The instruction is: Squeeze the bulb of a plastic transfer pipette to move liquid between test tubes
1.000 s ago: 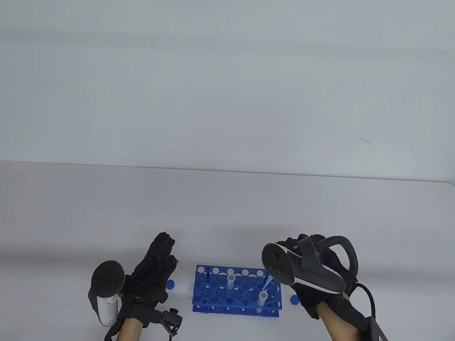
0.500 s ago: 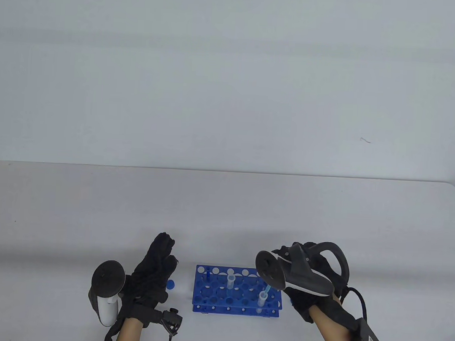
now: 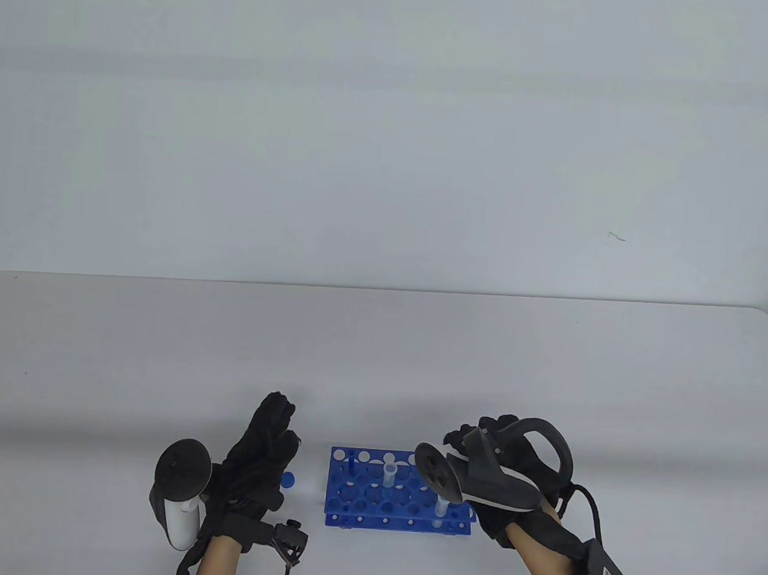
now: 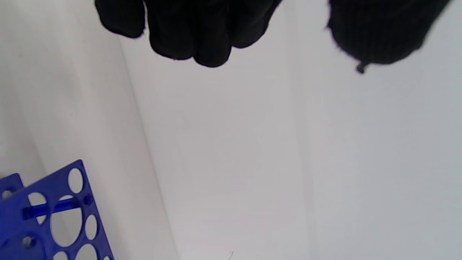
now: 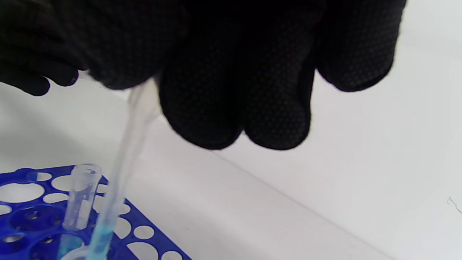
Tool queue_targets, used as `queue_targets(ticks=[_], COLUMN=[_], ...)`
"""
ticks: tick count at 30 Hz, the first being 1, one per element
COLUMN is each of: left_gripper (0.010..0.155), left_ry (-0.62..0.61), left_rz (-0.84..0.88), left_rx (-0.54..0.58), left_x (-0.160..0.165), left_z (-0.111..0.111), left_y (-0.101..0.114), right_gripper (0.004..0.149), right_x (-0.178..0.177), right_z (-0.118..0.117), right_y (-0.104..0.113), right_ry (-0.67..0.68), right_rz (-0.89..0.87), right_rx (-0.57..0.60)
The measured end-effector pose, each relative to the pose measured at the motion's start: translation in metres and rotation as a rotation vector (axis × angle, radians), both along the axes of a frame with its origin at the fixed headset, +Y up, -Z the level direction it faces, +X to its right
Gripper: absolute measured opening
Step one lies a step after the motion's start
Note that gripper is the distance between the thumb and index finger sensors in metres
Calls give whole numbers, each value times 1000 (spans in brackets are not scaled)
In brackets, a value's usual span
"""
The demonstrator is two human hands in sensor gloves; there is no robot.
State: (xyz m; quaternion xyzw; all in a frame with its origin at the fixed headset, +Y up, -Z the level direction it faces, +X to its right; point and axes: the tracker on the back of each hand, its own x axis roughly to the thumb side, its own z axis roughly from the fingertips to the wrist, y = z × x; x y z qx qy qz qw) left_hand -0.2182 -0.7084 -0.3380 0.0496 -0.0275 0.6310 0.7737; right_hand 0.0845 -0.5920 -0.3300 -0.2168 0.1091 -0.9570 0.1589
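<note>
Pipette gripped in right hand — over blue rack.

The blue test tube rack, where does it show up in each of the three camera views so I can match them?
Table view: the blue test tube rack sits low and centre, between the left hand and the right hand.
Left wrist view: only a corner, at bottom left.
Right wrist view: bottom left, under the pipette.
Shared landmark: the rack's round holes on the white table.
</note>
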Motion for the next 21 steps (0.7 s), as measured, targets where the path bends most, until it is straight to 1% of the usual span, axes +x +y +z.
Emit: queue_targets(ticks=[12,14,21], left_gripper=[93,93,93], left_ry=[0,-1,-1], left_rz=[0,1,1], left_rx=[0,1,1], left_x=[0,0,0], left_z=[0,0,0], left_y=[0,0,0], right_gripper=[39,39,39], right_x=[-1,-1,-1], right_z=[3,3,3], right_y=[-1,0,-1], right_ry=[28,40,38], right_rz=[34,35,40], right_rx=[52,75,64])
